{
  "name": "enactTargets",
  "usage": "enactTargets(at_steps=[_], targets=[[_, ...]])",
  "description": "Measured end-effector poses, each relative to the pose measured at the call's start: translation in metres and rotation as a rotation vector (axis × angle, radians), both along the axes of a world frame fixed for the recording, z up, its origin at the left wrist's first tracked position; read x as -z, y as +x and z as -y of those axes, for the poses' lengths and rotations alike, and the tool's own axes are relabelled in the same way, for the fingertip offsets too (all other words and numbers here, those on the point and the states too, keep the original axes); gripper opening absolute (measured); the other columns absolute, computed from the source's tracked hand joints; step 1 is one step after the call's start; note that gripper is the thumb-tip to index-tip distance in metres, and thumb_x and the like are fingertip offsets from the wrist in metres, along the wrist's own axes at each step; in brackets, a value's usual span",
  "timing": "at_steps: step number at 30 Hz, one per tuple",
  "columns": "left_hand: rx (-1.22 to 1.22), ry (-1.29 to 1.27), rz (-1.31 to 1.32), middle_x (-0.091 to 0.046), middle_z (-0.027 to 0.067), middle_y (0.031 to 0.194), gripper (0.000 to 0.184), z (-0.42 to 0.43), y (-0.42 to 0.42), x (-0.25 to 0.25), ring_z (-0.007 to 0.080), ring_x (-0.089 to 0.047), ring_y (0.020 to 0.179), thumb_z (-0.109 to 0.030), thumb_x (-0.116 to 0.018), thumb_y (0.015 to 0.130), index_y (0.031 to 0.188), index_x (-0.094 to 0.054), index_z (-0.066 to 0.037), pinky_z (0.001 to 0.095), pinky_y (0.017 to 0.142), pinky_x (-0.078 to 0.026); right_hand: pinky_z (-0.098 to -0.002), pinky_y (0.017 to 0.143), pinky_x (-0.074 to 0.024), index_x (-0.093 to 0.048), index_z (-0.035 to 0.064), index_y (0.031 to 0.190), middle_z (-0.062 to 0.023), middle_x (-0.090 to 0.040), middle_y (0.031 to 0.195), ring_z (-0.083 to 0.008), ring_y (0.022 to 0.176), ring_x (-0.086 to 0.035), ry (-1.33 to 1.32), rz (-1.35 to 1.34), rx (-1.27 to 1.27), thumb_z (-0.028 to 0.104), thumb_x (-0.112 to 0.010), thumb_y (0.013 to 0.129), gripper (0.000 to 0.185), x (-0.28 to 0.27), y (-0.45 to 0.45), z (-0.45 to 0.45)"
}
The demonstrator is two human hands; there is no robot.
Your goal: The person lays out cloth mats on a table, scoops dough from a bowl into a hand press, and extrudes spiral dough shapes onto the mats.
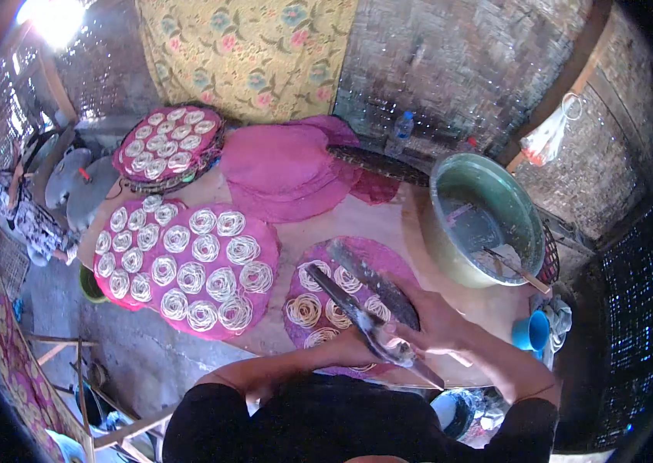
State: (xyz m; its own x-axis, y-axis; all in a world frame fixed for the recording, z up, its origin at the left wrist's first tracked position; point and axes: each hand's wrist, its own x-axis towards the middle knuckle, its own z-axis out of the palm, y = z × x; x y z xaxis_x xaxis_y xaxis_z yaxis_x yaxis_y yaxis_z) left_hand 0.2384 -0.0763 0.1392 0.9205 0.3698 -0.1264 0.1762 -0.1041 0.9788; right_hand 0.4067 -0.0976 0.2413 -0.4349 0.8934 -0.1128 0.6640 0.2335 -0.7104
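Observation:
Both hands are together in front of my body, above the near edge of the table. My right hand (pixel 431 324) is wrapped round a dark, long tool (pixel 357 312) with two arms spread apart toward the upper left. My left hand (pixel 357 347) is at the tool's lower part, its fingers mostly hidden behind it. Under the tool lies a round pink cloth (pixel 384 255) with pale coiled strands (pixel 303 309) on it. More coils (pixel 191 276) lie in rows on pink cloths (pixel 265 247) to the left.
A large green basin (pixel 444 243) holding a wooden-handled utensil (pixel 523 274) stands at the right, near a blue cup (pixel 522 333). Bare pink cloths (pixel 272 166) and a coil-covered tray (pixel 164 185) are at the back. Another person (pixel 21 204) is at the far left.

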Motion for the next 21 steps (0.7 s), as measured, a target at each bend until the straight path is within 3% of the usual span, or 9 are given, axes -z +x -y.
enactTargets(at_steps=[2, 4, 6, 9, 11, 13, 15, 18, 21], targets=[[-0.040, -0.088, 0.089, -0.062, 0.0145, 0.101, 0.044, 0.001, 0.001, 0.005, 0.0247, -0.058, 0.094, -0.035, -0.069, 0.077, 0.106, -0.060, -0.004, 0.0364, 0.087, -0.045, -0.0420, 0.095, -0.0421, -0.021, 0.0072, 0.142, -0.0245, -0.051, 0.123, -0.0369, 0.109, -0.055, -0.093, 0.027, 0.005, 0.049, -0.061, 0.080, 0.085, 0.014, 0.003, -0.001], [-0.159, 0.129, 0.223, -0.062, 0.0150, 0.101, 0.048, 0.002, 0.001, 0.020, 0.0254, -0.059, 0.094, -0.036, -0.071, 0.075, 0.108, -0.059, -0.003, 0.0368, 0.088, -0.045, -0.0418, 0.094, -0.0430, -0.022, 0.0054, 0.141, -0.0231, -0.051, 0.124, -0.0328, 0.109, -0.055, -0.235, -0.148, 0.059, 0.051, -0.058, 0.083, 0.083, 0.028, 0.006, -0.003], [-0.064, 0.084, 0.202, -0.062, 0.0145, 0.104, 0.044, -0.015, -0.013, 0.019, 0.0278, -0.059, 0.096, -0.029, -0.069, 0.078, 0.115, -0.055, -0.009, 0.0372, 0.087, -0.045, -0.0421, 0.093, -0.0426, -0.024, 0.0035, 0.141, -0.0228, -0.051, 0.124, -0.0296, 0.108, -0.055, -0.773, -0.489, 0.031, 0.059, -0.053, 0.083, 0.085, 0.034, 0.031, -0.009], [-0.083, 0.163, -0.001, -0.058, 0.0174, 0.112, 0.063, -0.040, -0.034, 0.045, 0.0264, -0.056, 0.105, -0.030, -0.074, 0.074, 0.123, -0.047, -0.001, 0.0371, 0.092, -0.042, -0.0435, 0.096, -0.0402, -0.026, -0.0040, 0.139, -0.0231, -0.048, 0.127, -0.0299, 0.108, -0.054, -1.296, -0.966, -0.137, 0.064, -0.051, 0.081, 0.093, 0.120, 0.089, 0.019], [-0.116, 0.323, 0.318, -0.053, 0.0159, 0.122, 0.077, -0.065, -0.051, 0.029, 0.0254, -0.053, 0.110, -0.032, -0.075, 0.073, 0.131, -0.037, 0.001, 0.0363, 0.094, -0.042, -0.0447, 0.096, -0.0400, -0.027, -0.0099, 0.136, -0.0254, -0.045, 0.130, -0.0321, 0.112, -0.052, -1.407, -1.406, -0.083, 0.070, -0.045, 0.078, 0.100, 0.179, 0.096, 0.046], [-0.460, -0.015, 0.205, -0.044, 0.0170, 0.133, 0.071, -0.091, -0.055, -0.010, 0.0261, -0.045, 0.120, -0.030, -0.069, 0.079, 0.135, -0.034, -0.005, 0.0369, 0.101, -0.036, -0.0473, 0.096, -0.0382, -0.029, -0.0114, 0.134, -0.0282, -0.041, 0.132, -0.0348, 0.116, -0.048, -1.392, -1.552, -0.275, 0.072, -0.035, 0.081, 0.099, 0.183, 0.071, 0.031], [-0.433, -0.906, 1.027, -0.049, 0.0172, 0.127, 0.054, -0.137, -0.038, -0.031, 0.0278, -0.048, 0.117, -0.041, -0.041, 0.093, 0.129, -0.041, -0.001, 0.0409, 0.098, -0.040, -0.0490, 0.094, -0.0399, -0.030, -0.0117, 0.132, -0.0293, -0.041, 0.132, -0.0368, 0.112, -0.051, -1.423, -1.527, -0.191, 0.074, -0.034, 0.081, 0.100, 0.171, 0.061, 0.014], [-0.379, -0.800, 1.027, -0.056, 0.0141, 0.113, 0.058, -0.205, -0.026, -0.051, 0.0288, -0.054, 0.107, -0.050, -0.039, 0.092, 0.118, -0.049, 0.000, 0.0432, 0.093, -0.043, -0.0501, 0.085, -0.0462, -0.036, -0.0099, 0.130, -0.0309, -0.048, 0.121, -0.0394, 0.098, -0.058, -1.312, -1.304, -0.078, 0.078, -0.030, 0.077, 0.103, 0.122, 0.062, -0.033], [-0.297, -0.945, 1.108, -0.059, 0.0112, 0.097, 0.053, -0.272, -0.008, -0.011, 0.0287, -0.057, 0.096, -0.052, -0.043, 0.089, 0.109, -0.054, -0.003, 0.0434, 0.090, -0.043, -0.0437, 0.083, -0.0494, -0.039, -0.0075, 0.130, -0.0296, -0.058, 0.106, -0.0342, 0.094, -0.062, -1.351, -1.095, 0.037, 0.082, -0.025, 0.075, 0.106, 0.079, 0.078, -0.098]])
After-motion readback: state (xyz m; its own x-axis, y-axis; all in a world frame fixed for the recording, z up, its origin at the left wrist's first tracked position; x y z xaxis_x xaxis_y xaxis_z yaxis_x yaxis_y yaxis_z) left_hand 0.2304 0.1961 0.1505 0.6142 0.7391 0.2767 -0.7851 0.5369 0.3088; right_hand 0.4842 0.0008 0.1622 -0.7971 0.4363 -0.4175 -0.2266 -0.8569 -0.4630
